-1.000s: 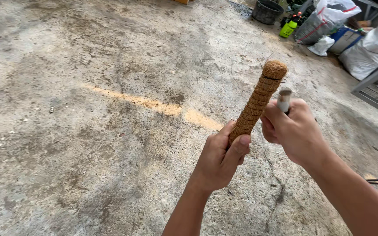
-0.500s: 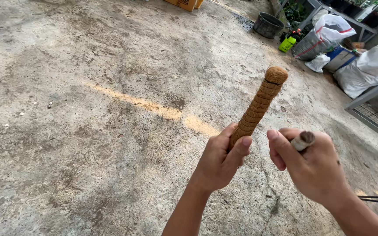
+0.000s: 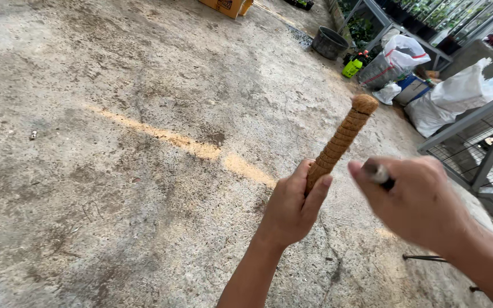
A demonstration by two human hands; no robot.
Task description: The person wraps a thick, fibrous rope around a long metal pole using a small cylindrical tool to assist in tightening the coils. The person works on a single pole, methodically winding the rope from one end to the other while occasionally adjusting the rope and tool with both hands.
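Left hand (image 3: 292, 208) is closed round the lower end of a coir-wrapped stick (image 3: 342, 137), holding it tilted up and away to the right so the wrapped length stands clear above the fist. Right hand (image 3: 417, 202), just right of the left and apart from the stick, is curled shut on a small dark tool with a pale tip (image 3: 379, 173) poking out between thumb and forefinger; blurred, so its kind can't be told. Beneath both hands: bare concrete floor (image 3: 115, 171) with a yellowish streak (image 3: 201, 149). Far beyond the right hand: white sacks (image 3: 457, 97), black tub (image 3: 330, 43), metal rack (image 3: 486, 142).
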